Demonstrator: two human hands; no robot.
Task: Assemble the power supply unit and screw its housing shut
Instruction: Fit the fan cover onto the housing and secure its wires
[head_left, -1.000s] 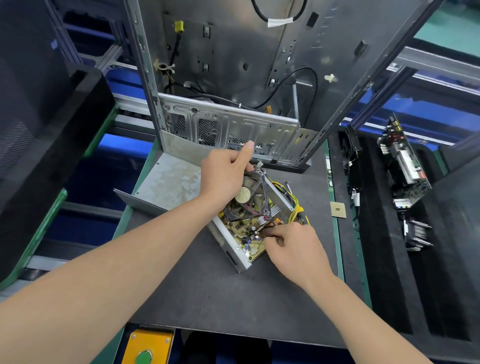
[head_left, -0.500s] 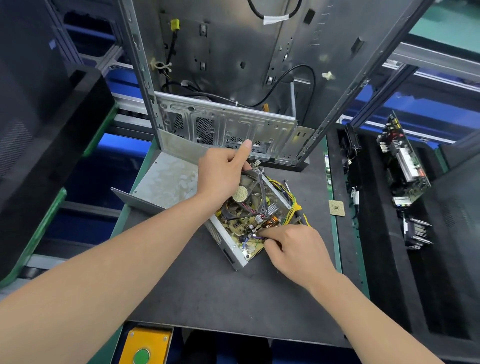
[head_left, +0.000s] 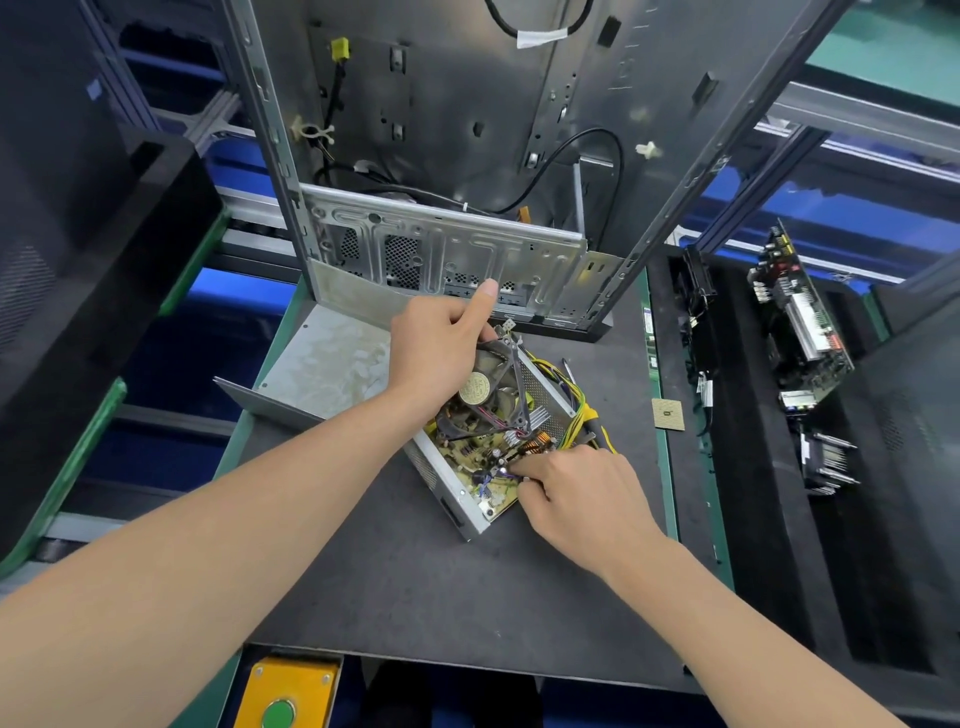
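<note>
The open power supply unit lies tilted on the dark mat, its yellow circuit board exposed. A black fan with a round label stands tilted over the board. My left hand grips the fan's upper edge, thumb raised. My right hand rests at the board's near right corner, fingertips pinching small wires by the copper coil. Yellow and black cables spill out to the right. The flat grey housing cover lies to the left.
An upright open computer case stands just behind the unit. A small tan square chip lies on the mat at right. Circuit boards sit in a black foam tray on the right. A yellow box with a green button is at the front edge.
My right hand has shifted slightly along the board's near corner, fingers working at the wires. My left hand keeps its hold on the fan. The unit has not moved.
</note>
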